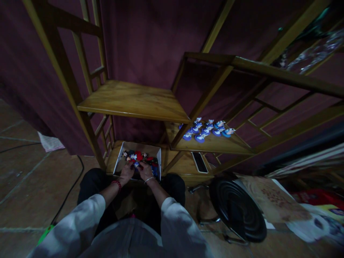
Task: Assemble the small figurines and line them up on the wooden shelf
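My left hand (pixel 127 173) and my right hand (pixel 145 171) meet at the near side of a shallow white box (pixel 159 159) on the low shelf. Between them is a small blue-and-white figurine (pixel 136 165), with the fingers of both hands closed about it. Part of the figurine is hidden by the fingers. Beyond the hands, several red, black and blue figurines (pixel 138 155) lie jumbled in the box. A red bead bracelet circles my left wrist, a pale one my right.
Several purple-and-blue figurines (pixel 206 130) stand on the shelf at the right. Below them lies a phone (pixel 199 162). An upper wooden shelf (pixel 134 100) overhangs the box. A black round stool (pixel 238 209) stands on the right, and a cable (pixel 72 193) crosses the floor at left.
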